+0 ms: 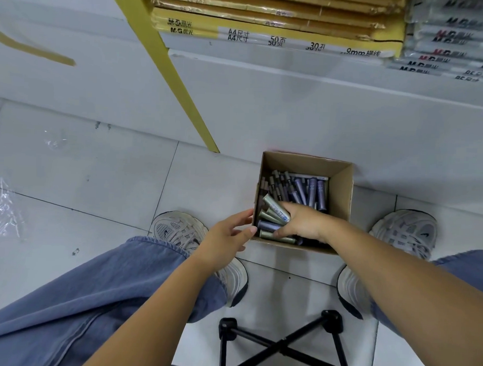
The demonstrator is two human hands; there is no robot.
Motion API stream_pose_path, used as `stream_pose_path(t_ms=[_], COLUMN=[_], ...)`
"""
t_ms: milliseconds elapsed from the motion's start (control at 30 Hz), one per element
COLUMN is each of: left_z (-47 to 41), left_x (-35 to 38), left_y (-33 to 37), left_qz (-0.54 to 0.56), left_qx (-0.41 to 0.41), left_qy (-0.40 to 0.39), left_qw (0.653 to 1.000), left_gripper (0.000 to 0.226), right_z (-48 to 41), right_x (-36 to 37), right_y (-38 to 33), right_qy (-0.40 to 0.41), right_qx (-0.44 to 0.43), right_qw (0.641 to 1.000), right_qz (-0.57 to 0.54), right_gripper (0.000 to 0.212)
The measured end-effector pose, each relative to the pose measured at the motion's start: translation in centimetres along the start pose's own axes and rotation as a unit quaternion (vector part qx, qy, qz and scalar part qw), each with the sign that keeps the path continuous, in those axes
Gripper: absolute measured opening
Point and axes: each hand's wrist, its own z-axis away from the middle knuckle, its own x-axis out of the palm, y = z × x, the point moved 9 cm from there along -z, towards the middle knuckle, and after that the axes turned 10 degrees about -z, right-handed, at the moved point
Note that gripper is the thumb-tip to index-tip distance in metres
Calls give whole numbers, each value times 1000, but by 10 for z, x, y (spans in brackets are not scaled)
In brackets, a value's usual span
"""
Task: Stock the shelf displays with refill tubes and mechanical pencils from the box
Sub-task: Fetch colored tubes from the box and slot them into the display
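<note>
Step in hand: picking stock from box (342, 192). Right hand (302, 221) inside box, fingers curled round bundle of refill tubes (275, 209). Left hand (227, 237) relaxed, holding nothing, at box's left wall, touching or just short, hard to tell. Next move likely: lift bundle clear, carry up to displays, none in view. Box on tiled floor (96, 176), against white shelf base (293, 102); paper packs (269, 32) above box.
</note>
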Motion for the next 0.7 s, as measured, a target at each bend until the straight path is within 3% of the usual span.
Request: stream_pose_path(t_ms=[233, 333, 400, 467, 567, 633, 700], left_z=[-3, 0, 8, 12, 13, 17, 23], left_x=[-1, -15, -26, -26, -6, 11, 17], left_y=[-8, -2, 19, 45, 79, 99, 114], left_qz=[21, -27, -79, -68, 65, 198, 274], left_qx=[-22, -23, 17, 66, 84, 83, 82], left_qy=[17, 107, 194, 218, 118, 32, 1], left_qw=[999, 994, 978, 971, 987, 976, 958], left_gripper=[45, 44, 36, 22, 13, 21, 25], right_z=[3, 17, 34, 56, 86, 104, 121], right_x=[-15, -28, -36, -42, -44, -44, -44], right_y=[-5, -16, -27, -44, -70, -85, -96], right_qy=[71, 106, 134, 158, 171, 175, 183], right_qx=[-45, -88, -125, -169, -229, -258, -283], right_qw=[995, 979, 960, 943, 921, 910, 900], right_qz=[-49, -152, -211, -241, -264, -275, -277], right_gripper=[77, 73, 70, 64, 59, 57, 55])
